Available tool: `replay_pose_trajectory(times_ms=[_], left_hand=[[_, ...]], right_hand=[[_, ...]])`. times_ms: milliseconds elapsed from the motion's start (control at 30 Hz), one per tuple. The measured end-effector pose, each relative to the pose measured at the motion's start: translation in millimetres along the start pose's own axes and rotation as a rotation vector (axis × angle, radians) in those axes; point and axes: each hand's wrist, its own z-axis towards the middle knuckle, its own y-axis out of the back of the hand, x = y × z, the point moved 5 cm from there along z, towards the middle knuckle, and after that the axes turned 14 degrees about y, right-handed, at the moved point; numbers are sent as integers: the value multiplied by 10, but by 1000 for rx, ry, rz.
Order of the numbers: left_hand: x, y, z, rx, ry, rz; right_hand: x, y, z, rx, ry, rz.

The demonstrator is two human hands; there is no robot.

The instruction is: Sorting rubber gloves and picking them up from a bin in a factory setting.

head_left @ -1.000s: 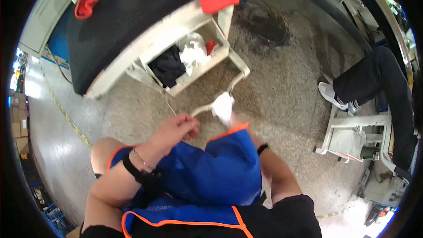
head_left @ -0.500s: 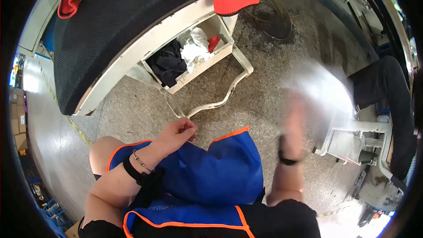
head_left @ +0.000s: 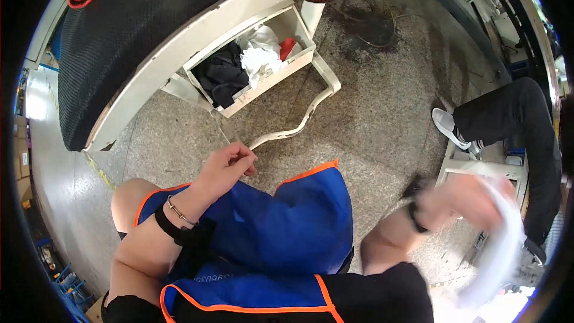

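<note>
Head view showed the left hand (head_left: 226,165) pinched closed above the blue apron's (head_left: 287,227) far edge; the blurred right hand (head_left: 472,200) gripped white cloth (head_left: 499,251) over open floor (head_left: 371,119).

Brown cardboard boxes (head_left: 24,170) stand stacked at the far left edge of the frame, about mid-height, squeezed and bent by the lens; they are plain tan, with squared faces (only slivers show). A line of pale printed lettering (head_left: 210,279) runs across the blue apron with orange trim (head_left: 287,233) in the lower centre of the frame, upside down from this view and partly lost in a fold. No signs or screens show.
</note>
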Motion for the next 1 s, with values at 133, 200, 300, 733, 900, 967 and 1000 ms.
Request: replay_pose_trajectory(times_ms=[133,200,300,733,900,967,1000], left_hand=[[65,10,-41,-24,-26,-3],[217,-51,-23,53,55,7],[221,-69,-151,49,80,62],[-33,560,-808,-351,-453,443],[-10,1218,-1171,-121,27,-1074],[123,1557,-1421,-361,-24,-966],[-113,1376,-1671,-593,-497,-338]], right_hand=[[1902,377,-1286,1073,-311,804],[2082,348,-2002,1577,-440,1266],[1580,806,-3051,2404,-211,1447],[3748,588,-1733,1987,545,2268],[4284,258,-2321,1512,759,1553],[4559,205,-2458,1705,940,1321],[4611,71,-2580,1874,1113,1039]])
